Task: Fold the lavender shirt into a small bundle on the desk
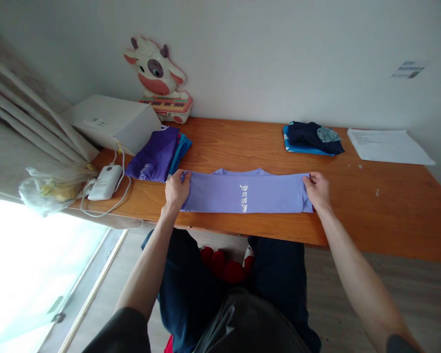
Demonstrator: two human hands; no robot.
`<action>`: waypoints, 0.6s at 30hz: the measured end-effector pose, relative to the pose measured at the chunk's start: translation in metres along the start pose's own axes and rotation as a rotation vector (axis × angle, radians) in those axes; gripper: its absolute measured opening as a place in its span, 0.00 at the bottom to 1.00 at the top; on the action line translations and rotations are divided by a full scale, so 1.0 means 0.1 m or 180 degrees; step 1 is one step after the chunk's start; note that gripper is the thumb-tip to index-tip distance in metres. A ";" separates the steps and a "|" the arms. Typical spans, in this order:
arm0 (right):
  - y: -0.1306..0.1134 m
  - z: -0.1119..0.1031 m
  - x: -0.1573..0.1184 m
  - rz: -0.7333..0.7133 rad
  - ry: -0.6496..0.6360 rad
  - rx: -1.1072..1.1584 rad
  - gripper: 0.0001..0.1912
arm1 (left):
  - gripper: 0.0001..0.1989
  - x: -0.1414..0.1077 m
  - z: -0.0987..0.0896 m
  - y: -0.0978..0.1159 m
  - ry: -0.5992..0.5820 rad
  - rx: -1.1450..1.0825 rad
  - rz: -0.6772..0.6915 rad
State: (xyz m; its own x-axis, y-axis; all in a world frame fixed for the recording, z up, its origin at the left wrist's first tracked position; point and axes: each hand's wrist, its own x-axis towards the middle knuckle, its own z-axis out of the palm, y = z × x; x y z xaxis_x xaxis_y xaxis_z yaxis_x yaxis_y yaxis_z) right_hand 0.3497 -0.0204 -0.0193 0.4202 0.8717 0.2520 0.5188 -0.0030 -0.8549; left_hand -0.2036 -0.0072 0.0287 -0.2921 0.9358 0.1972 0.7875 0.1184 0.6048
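Note:
A light purple T-shirt [246,192] with white lettering lies folded into a long band near the front edge of the wooden table [371,211]. My left hand [177,189] grips the band's left end, fingers curled over the cloth. At the other end my right hand [317,190] holds the right edge the same way. The shirt's collar shows at the band's far side.
A folded dark purple and blue pile [157,154] lies left of the shirt, by a white box [112,122] and a cow-shaped toy keyboard [161,83]. Dark folded clothes [312,137] and papers [387,145] sit at the back right. A white adapter with cord [105,182] and a plastic bag [53,189] are far left.

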 end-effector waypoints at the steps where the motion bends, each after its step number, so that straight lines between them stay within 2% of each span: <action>1: 0.01 0.01 0.01 -0.0048 -0.0065 -0.0269 0.16 | 0.17 0.03 0.04 0.02 -0.0080 0.0201 -0.0021; 4: 0.03 0.02 -0.03 -0.0263 -0.0099 -0.1008 0.14 | 0.19 0.03 0.15 0.04 -0.0179 0.0567 -0.0043; 7: 0.05 0.00 -0.08 -0.0358 -0.0111 -0.1280 0.15 | 0.20 -0.02 0.22 0.01 -0.0016 0.0570 -0.0052; 11: 0.05 0.00 -0.07 -0.0341 -0.0057 -0.1270 0.16 | 0.20 0.04 0.24 -0.13 0.0249 0.0025 -0.0177; 15: 0.01 0.01 -0.01 -0.0213 -0.0023 -0.1458 0.19 | 0.24 0.17 0.22 -0.23 0.0141 -0.0910 -0.0142; 18: -0.06 0.03 0.01 -0.0077 -0.0149 -0.1721 0.20 | 0.26 0.20 0.21 -0.23 0.0088 -0.0724 -0.0223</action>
State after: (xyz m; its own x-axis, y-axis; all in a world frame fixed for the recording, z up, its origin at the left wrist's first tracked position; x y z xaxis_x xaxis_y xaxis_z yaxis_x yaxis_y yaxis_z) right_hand 0.3444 -0.0177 -0.0149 0.3761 0.8956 0.2378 0.8422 -0.2234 -0.4907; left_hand -0.2164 0.0162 0.0022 -0.3588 0.9182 0.1678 0.6232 0.1018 0.7754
